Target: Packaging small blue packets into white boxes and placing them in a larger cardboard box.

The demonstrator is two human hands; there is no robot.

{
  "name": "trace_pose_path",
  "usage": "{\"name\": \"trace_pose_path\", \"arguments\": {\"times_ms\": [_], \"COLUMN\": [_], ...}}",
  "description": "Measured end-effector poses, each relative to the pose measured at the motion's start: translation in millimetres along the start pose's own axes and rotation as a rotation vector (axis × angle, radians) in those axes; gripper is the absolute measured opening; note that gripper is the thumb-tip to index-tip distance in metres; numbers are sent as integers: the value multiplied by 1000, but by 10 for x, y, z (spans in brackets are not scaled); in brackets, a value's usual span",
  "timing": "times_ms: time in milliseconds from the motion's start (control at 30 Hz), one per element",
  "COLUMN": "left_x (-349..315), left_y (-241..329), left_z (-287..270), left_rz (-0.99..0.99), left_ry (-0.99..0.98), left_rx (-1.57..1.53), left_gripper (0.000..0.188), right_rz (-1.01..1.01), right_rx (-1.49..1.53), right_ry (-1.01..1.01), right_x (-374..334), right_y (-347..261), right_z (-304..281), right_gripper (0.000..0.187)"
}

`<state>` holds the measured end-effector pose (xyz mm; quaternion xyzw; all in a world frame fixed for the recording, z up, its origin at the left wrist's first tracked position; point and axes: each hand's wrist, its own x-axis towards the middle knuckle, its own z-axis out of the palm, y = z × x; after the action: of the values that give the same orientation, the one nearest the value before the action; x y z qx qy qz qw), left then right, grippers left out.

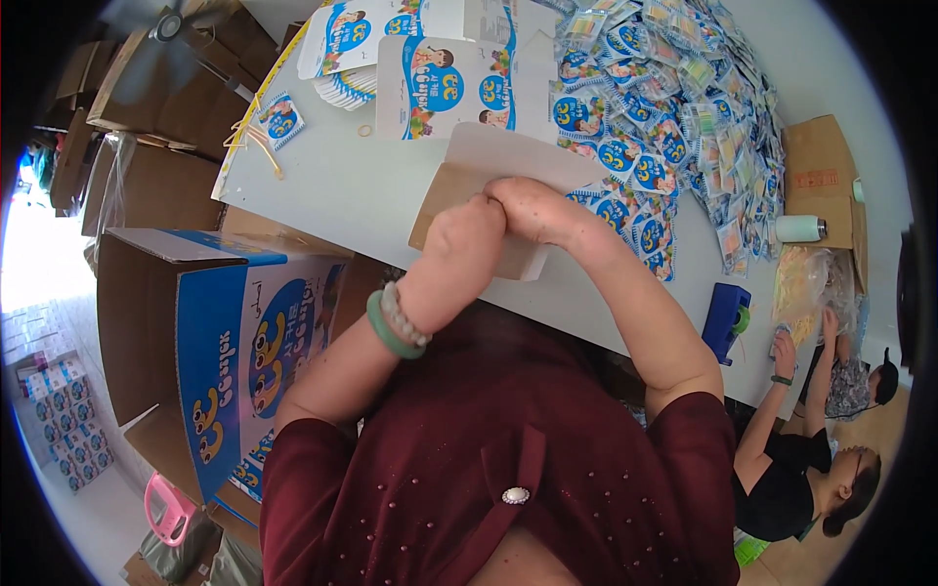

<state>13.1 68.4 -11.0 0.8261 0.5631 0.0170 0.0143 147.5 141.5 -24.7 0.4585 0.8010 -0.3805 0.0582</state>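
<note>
Overhead, white table (332,186) amid brown cartons (156,93), pale floor (98,518).

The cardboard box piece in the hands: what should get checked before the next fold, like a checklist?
1. Both hands on the flat carton: ok, left hand and right hand press on it together.
2. Carton resting on the white table: ok.
3. Fold line visible: cannot tell, the hands hide it.
4. Bare table space in front of the carton: ok.
5. Pile of small packets kept apart from the carton: not ok, it touches the right edge.
6. More flat printed cartons ready: ok, stacked behind.
</note>
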Motion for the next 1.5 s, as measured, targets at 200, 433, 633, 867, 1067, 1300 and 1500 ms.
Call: {"name": "trace_pose_path", "arguments": {"times_ms": [200, 433, 633, 867, 1067, 1300, 1500], "left_x": [188, 236, 259, 341, 447, 592, 692], "left_y": [-159, -120, -166, -186, -182, -212, -278], "left_z": [287, 351, 466, 394, 376, 268, 439], "left_rz": [-4, -65, -98, -117, -197, -47, -129], "left_ry": [-95, -77, -57, -170, -305, -296, -220], "left_rx": [-656, -674, -684, -621, -476, -329, -595], "left_gripper": [18, 11, 9, 8, 11, 13, 15], "right_rz": [66, 11, -161, -423, -402, -416, -234], "right_rx": [196, -32, -185, -284, -293, -264, -385], "right_ry": [110, 227, 432, 386, 371, 389, 164], "right_x": [-65, -176, -397, -455, -461, -468, -473], "right_y": [44, -43, 21, 156, 11, -29, -126], "right_z": [41, 103, 243, 165, 75, 65, 74], "right_gripper": [28, 20, 18, 11, 16, 20, 29]}}
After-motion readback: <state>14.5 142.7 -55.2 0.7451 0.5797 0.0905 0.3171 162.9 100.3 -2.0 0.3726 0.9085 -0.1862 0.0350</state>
